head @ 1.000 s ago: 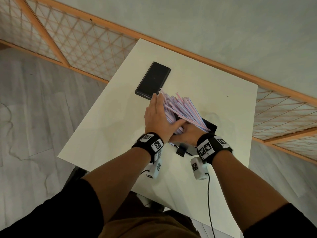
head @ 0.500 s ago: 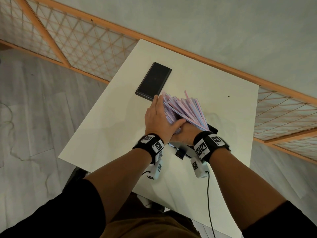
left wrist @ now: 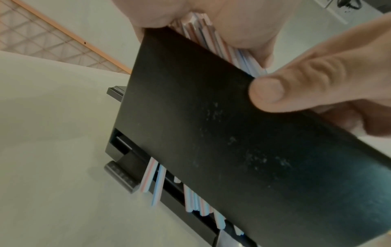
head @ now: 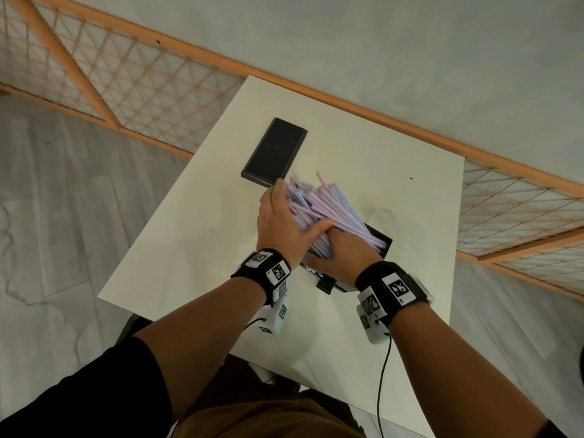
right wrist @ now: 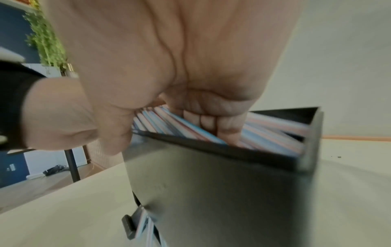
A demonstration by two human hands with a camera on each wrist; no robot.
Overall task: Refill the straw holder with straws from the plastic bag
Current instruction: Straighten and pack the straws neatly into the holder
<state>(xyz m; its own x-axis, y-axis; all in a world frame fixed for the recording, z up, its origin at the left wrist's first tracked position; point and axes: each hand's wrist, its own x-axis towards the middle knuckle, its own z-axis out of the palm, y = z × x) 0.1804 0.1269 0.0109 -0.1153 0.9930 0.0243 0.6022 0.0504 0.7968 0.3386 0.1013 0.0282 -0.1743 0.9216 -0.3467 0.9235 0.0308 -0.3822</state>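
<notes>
Straws (head: 319, 207), a thick pink-and-blue striped bundle, slant out of the open top of the black straw holder (head: 379, 240), which stands on the white table (head: 196, 241) near its right edge. Their lower ends sit inside the box; the upper ends fan out up and to the left, unevenly, a few poking past the rest. In the left wrist view more striped straws show through the slot at the holder's foot, beside a ribbed black knob (left wrist: 119, 175).

The left hand (head: 281, 226) lies flat along the bundle's left side, fingers straight, thumb across the straws. The right hand (head: 344, 251) curls over the holder's near rim, fingertips (right wrist: 208, 122) hooked inside onto the straws and thumb down the outer wall.

A flat black lid (head: 274, 151) lies on the table just beyond the left fingertips.

Both hands hide the middle of the bundle, and the right wrist view is blurred. A pale, crumpled shape behind the holder is too faint to name.
</notes>
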